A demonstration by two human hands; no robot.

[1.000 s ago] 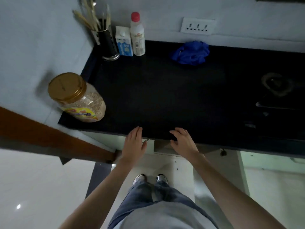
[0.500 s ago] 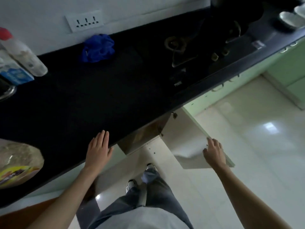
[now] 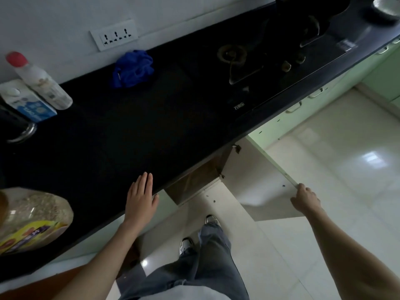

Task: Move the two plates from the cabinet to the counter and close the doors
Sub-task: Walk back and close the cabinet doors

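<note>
The black counter (image 3: 134, 131) runs across the view. Below it, the right cabinet door (image 3: 259, 185) stands swung open, pale inside face showing. My right hand (image 3: 305, 199) grips its outer top corner with curled fingers. My left hand (image 3: 141, 198) rests flat, fingers straight, on the counter's front edge. The cabinet's brown interior (image 3: 194, 180) shows just below the counter lip; no plates are visible inside it from this angle.
On the counter stand a blue cloth (image 3: 132, 69), a white bottle with red cap (image 3: 39, 81), a carton (image 3: 26, 102), a grain jar (image 3: 32, 219) and a gas hob (image 3: 249, 63). Green cabinets (image 3: 303, 113) continue right. My feet (image 3: 199, 232) stand on glossy floor.
The view swung right along the counter. My right hand left the counter edge, took the right door and swung it wide open. My left hand stayed on the counter edge.
</note>
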